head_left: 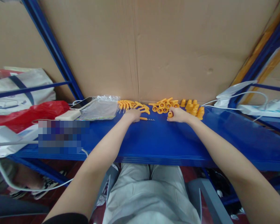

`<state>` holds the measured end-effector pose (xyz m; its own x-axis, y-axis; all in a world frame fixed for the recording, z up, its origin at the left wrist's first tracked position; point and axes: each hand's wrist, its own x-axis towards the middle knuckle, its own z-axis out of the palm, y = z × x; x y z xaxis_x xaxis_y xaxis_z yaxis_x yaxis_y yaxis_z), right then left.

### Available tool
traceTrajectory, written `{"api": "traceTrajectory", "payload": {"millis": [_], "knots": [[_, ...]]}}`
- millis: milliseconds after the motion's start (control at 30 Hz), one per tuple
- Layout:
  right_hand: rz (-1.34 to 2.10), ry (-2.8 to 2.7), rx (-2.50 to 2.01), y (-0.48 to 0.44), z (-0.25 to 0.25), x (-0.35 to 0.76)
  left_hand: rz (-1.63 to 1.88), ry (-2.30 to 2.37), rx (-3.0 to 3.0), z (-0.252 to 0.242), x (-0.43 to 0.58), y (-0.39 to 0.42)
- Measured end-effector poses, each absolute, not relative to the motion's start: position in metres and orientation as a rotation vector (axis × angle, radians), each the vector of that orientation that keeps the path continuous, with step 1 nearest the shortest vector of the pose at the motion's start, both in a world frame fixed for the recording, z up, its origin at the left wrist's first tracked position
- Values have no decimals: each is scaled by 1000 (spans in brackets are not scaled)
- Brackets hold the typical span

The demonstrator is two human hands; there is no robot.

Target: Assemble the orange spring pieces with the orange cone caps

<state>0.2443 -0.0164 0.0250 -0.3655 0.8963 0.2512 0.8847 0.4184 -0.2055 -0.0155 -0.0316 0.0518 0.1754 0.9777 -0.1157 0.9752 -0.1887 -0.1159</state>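
Note:
My left hand (133,115) is closed on a yellow corkscrew (143,118), whose metal spiral points right over the blue table (149,140). My right hand (178,114) is wrapped round a yellow cap (170,114) with its round end showing. Behind my left hand lie several yellow handles (127,104) with metal spirals. Between the hands, further back, is a pile of yellow funnel-shaped pieces (164,106) with open ends facing me. Yellow caps (192,108) are grouped just beyond my right hand.
On the left are clear plastic bags (102,108), a white adapter (68,115), a red bag (37,113) and a cloth bag (23,90). Blue uprights stand at both sides before a cardboard wall (140,49). White cables and a power strip (266,110) lie right. Someone's legs show lower left.

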Motion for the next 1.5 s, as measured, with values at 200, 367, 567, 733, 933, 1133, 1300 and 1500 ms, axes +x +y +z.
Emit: {"api": "traceTrajectory", "payload": {"millis": [200, 367, 567, 733, 933, 1133, 1300, 1500], "knots": [[-200, -2349, -1258, 1, 17, 251, 78, -1856, -2524, 47, -4, -36], [-195, -2395, -1192, 3, 18, 255, -142, -1781, -2642, 42, -6, -29], [-147, -2378, -1286, -4, 21, 254, -260, -1740, -2673, 36, -8, -24], [-153, -2343, -1393, -5, 23, 255, -279, -1759, -2669, 36, -8, -25], [-108, -2411, -1154, -7, 20, 247, -311, -1751, -2678, 37, -5, -26], [-80, -2390, -1127, -6, 19, 247, -364, -1689, -2668, 35, -6, -23], [-77, -2342, -1177, 1, 21, 258, -331, -1749, -2610, 36, -10, -23], [-61, -2357, -1011, 3, 13, 250, -366, -1694, -2612, 35, -3, -26]]}}
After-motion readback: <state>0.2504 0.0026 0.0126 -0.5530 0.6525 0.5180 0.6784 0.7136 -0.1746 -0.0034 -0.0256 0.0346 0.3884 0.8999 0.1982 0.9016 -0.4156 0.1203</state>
